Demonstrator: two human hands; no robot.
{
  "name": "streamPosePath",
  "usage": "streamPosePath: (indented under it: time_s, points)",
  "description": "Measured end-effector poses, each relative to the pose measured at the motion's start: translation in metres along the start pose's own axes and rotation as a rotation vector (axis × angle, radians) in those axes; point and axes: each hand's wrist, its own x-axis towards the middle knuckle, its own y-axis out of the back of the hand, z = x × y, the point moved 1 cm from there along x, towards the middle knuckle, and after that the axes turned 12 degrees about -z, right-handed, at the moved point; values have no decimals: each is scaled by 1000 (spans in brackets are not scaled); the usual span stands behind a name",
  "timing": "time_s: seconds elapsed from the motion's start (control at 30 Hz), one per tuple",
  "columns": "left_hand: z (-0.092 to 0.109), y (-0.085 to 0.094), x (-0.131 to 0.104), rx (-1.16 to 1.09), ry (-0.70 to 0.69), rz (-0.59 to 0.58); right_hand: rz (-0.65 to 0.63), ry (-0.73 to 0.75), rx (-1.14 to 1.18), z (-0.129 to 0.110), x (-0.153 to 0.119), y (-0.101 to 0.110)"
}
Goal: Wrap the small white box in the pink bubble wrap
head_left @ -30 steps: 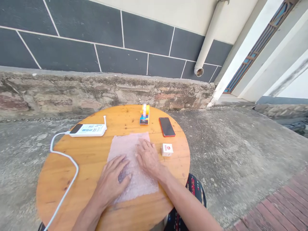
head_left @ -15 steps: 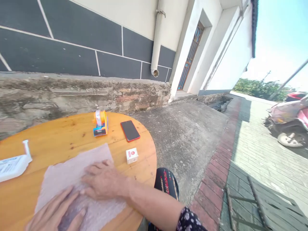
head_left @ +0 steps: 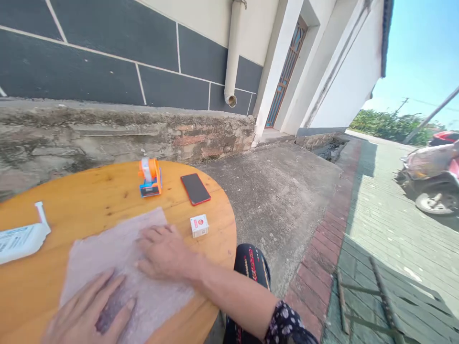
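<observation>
Left hand (head_left: 91, 308) and right hand (head_left: 163, 251) are splayed, apart, on a pinkish sheet (head_left: 96, 258), and the white box's (head_left: 200, 226) red print's (head_left: 199, 222) unreadable tbh.

Sheet (head_left: 150, 298): pale pinkish, translucent, finely textured, roughly four-sided
Pose: spread flat, edges slightly uneven
Place: on the wooden tabletop (head_left: 96, 191), under the left hand (head_left: 84, 313) at its near left part and the right hand (head_left: 163, 253) toward its right edge
Dark patch (head_left: 110, 309): purplish, between left thumb and fingers; its nature unclear
</observation>
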Motion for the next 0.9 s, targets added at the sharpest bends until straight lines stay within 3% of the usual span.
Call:
streamPosePath:
  time_s: [0.1,0.23,0.4,0.63,0.8,0.9]
  points:
    - [24,18,4,102,44,-36,-57,133,66,2,0,3]
    - [41,31,6,87,146,-82,-33,-60,126,8,3,6]
    - [48,36,8,16,189,-118,-87,163,157,1,7,0]
    - [53,48,7,-3,184,-188,-51,-32,112,10,8,0]
    - [65,71,21,60,163,-211,-46,88,107,2,6,0]
    - [65,72,37,77,195,-210,-89,134,97,1,8,-4]
